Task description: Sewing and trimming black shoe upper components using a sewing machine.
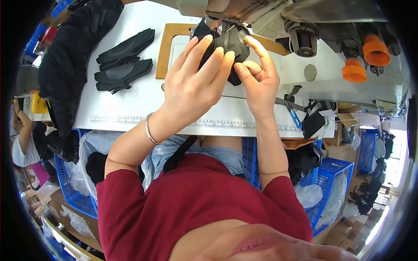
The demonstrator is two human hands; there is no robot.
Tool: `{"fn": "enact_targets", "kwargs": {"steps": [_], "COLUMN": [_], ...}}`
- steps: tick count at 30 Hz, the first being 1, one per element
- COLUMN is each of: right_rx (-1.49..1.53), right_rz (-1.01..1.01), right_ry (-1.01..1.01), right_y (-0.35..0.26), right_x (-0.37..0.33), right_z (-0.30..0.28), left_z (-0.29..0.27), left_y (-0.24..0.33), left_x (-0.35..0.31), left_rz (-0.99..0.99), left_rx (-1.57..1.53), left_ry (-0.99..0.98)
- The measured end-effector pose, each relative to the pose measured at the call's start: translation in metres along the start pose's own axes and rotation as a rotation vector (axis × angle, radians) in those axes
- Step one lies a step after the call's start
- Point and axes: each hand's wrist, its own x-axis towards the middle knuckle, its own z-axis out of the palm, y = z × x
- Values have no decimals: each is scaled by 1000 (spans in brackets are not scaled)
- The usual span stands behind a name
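Note:
At the sewing machine point(261, 11), a black fabric piece with a grey mesh part point(237, 41) lies under the needle area. My left hand point(196, 80) rests on its left side, fingers stretched out and pressing down on the material. On the other side, my right hand point(259, 76) pinches the near right edge between thumb and curled fingers, with the index finger pointing up along the piece. Both hands partly cover the work, so the stitching point is hidden. Two stacks of cut black pieces, the upper stack point(126, 48) and the lower stack point(124, 76), lie to the left.
A dark cloth bundle point(78, 56) hangs over the table's left edge. Along the front edge runs a printed ruler point(217, 123). Blue-handled snips point(296, 118) and a black object point(313, 124) lie at right. Blue crates point(331, 187) flank my legs. Another person point(26, 139) sits far left.

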Motion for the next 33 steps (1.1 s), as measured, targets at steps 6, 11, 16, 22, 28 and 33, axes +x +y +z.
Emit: {"fn": "enact_targets", "kwargs": {"steps": [6, 11, 16, 22, 28, 33], "right_rx": [0, -52, -38, -53, -69, 0], "right_rz": [-5, -5, 22, -20, -31, -44], "right_ry": [45, 55, 66, 122, 149, 171], "right_y": [0, 3, 5, 6, 3, 3], "right_x": [-2, -2, -5, -7, -6, -3], "right_z": [2, 1, 1, 11, 14, 13], "left_z": [-1, 0, 2, 0, 1, 6], "left_y": [10, 10, 10, 4, 0, 2], "left_x": [3, 2, 1, -1, 0, 1], "left_rz": [-58, -68, -93, -113, -114, -89], "left_rx": [37, 41, 29, -27, -65, -44], "left_ry": [-33, -22, 10, 29, 16, 30]}}
